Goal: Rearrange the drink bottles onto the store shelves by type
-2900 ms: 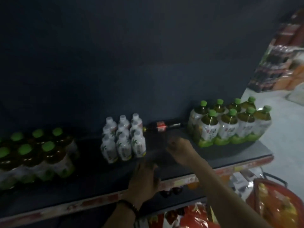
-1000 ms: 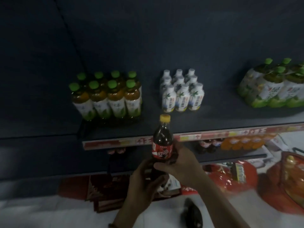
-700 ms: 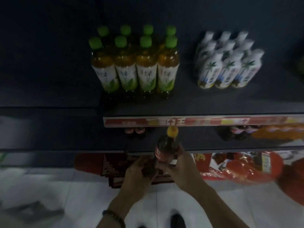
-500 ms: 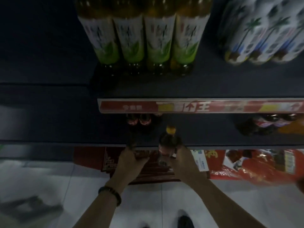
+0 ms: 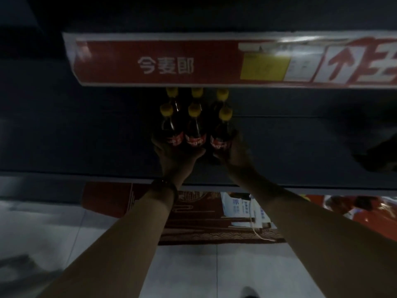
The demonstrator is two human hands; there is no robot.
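Observation:
Several dark cola bottles with yellow caps and red labels stand in two rows on the lower dark shelf (image 5: 86, 147). My right hand (image 5: 234, 151) grips the front right cola bottle (image 5: 221, 132) low on its body, next to the others. My left hand (image 5: 174, 153) cups the bases of the two front left cola bottles (image 5: 184, 134), with fingers wrapped round the left side of the outer one. The back row (image 5: 196, 93) is half hidden under the upper shelf's red price strip (image 5: 154, 63).
The upper shelf edge hangs close over the bottle caps. The lower shelf stretches left and right of the bottle group. Below it lie red cartons (image 5: 193, 214), red snack bags (image 5: 354, 209) and a grey tiled floor (image 5: 53, 229). A dark shape (image 5: 378, 151) sits far right.
I carried the cola bottle from the upper shelf down to the lower shelf and set it in the front row beside the others. The view dropped and closed in; my left hand came onto the neighbouring bottles.

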